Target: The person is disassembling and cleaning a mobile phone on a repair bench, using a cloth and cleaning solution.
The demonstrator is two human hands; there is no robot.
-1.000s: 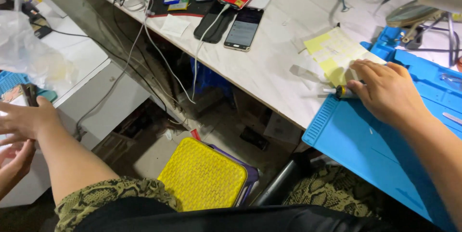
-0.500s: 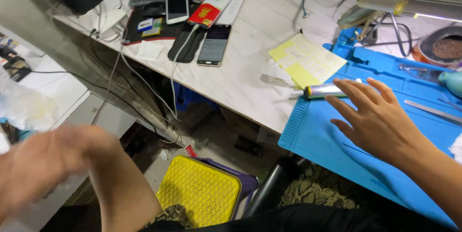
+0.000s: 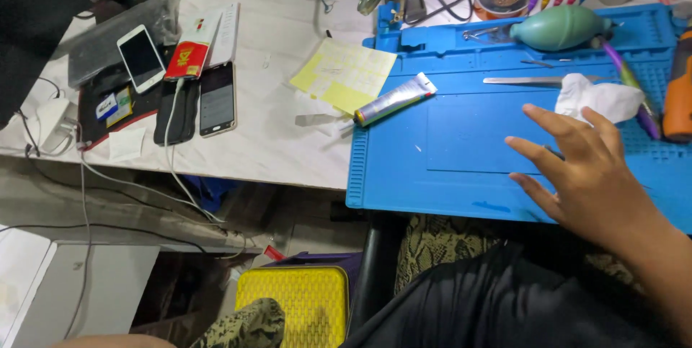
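Right hand [image 3: 587, 175] now over blue mat [image 3: 404, 168], perhaps touching.

The right hand [image 3: 587, 175] lies open, fingers spread, on the blue silicone work mat [image 3: 447, 168], just below a crumpled white tissue [image 3: 598, 97]. A grey glue tube [image 3: 395, 99] rests near yellow sticky notes [image 3: 344, 74].

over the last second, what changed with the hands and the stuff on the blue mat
The right hand let go of the glue tube at the left edge of the blue mat and moved right, now spread open near the crumpled white tissue. The left hand, earlier out at the left, is out of view. The tube, the yellow notes and the phones stayed put.
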